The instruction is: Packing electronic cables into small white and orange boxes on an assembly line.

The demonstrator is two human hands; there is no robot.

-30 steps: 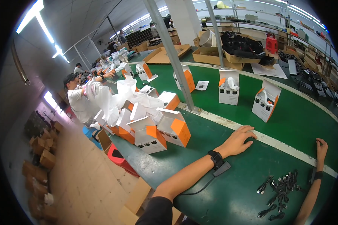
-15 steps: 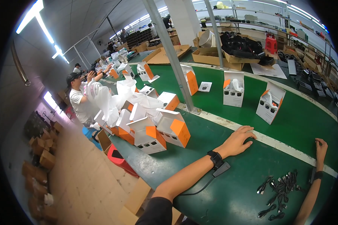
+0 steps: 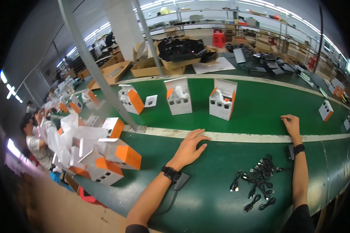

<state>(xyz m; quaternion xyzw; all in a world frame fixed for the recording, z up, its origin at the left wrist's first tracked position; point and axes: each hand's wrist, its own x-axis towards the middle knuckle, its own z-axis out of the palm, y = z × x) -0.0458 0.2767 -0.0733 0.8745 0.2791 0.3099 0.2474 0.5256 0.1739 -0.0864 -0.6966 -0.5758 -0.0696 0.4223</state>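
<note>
My left hand lies palm down with fingers spread at the near edge of the white strip, holding nothing. My right hand is over the far side of that strip, its fingers curled in loosely and nothing visible in them. Beyond the hands, two open white-and-orange boxes stand on the green belt: one box with white wrapping inside, another box with white and orange contents. Between my forearms, nearer the right one, lies a pile of coiled black cables on the green table.
Several opened boxes with white plastic bags crowd the table's left. A metal post rises there. A white leaflet and another open box are on the belt. A closed box stands far right. People work at left.
The view has swung to the right, so boxes and posts appear further left and more of the belt's right side shows. Both hands stay along the white strip; the cables still lie on the table.
</note>
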